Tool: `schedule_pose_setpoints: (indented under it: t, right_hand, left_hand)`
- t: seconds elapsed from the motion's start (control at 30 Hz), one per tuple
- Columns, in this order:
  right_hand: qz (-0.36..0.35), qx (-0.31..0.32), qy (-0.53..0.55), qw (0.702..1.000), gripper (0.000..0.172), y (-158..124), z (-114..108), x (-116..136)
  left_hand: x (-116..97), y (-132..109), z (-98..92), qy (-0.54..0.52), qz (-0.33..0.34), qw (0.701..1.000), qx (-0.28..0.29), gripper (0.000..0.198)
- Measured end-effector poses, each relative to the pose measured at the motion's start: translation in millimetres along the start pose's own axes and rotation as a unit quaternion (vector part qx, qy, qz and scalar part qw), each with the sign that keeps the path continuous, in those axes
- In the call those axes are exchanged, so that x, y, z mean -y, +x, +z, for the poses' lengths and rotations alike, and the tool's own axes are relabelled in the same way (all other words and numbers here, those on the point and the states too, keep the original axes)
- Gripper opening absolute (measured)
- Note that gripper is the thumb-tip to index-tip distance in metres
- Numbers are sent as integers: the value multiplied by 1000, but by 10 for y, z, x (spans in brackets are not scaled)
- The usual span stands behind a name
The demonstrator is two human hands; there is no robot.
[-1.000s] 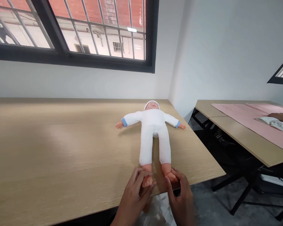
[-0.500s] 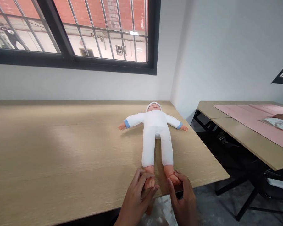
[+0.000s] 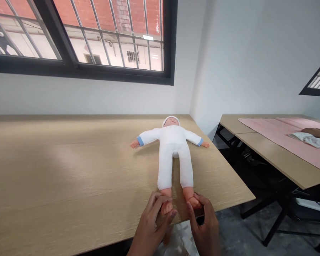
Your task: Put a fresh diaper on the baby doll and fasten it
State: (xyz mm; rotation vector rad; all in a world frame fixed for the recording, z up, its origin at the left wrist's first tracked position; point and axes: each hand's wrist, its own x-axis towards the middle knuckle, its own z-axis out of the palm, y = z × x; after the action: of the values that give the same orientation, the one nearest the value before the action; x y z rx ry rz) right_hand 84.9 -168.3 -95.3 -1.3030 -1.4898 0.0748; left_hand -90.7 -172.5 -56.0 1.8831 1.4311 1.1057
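Head view: your left hand (image 3: 152, 227) and right hand (image 3: 205, 227) stand apart, each clamped around one moulded pink vinyl foot (image 3: 166, 208) of a white-suited soft baby doll (image 3: 173, 153), supine at 12 o'clock on a pale wooden table (image 3: 69, 170). Body judged light and floppy; ankles offer the firmest hold.

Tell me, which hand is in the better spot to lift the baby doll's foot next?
Probably the left hand: its fingers wrap over the baby doll's foot on the left in view. The right hand holds the other foot mostly by the toes, so it looks less secure.
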Motion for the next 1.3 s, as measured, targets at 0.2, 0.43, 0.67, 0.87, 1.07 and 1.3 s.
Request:
schedule_pose_setpoints:
  t: [0.2,0.43,0.67,0.87,1.07,1.3]
  right_hand:
    - [-1,4,-7,1000,27,-4,-5,-11]
    - [1,11,-3,1000,24,7,-19,26]
    - [-17,0,-21,1000,24,15,-2,25]
    - [-34,-13,-28,999,25,8,15,-9]
    - [-55,-16,-36,998,26,-8,36,-78]
    - [-16,-9,-9,1000,23,17,15,23]
  left_hand:
    - [5,-2,2,3,2,1000,-4,18]
    - [26,-14,-10,5,6,1000,-7,19]
    - [-5,18,-17,8,16,1000,-14,19]
    - [-7,16,-23,16,19,1000,-17,19]
    - [24,21,-34,25,4,1000,-1,24]
    - [10,32,-38,18,9,1000,-9,23]
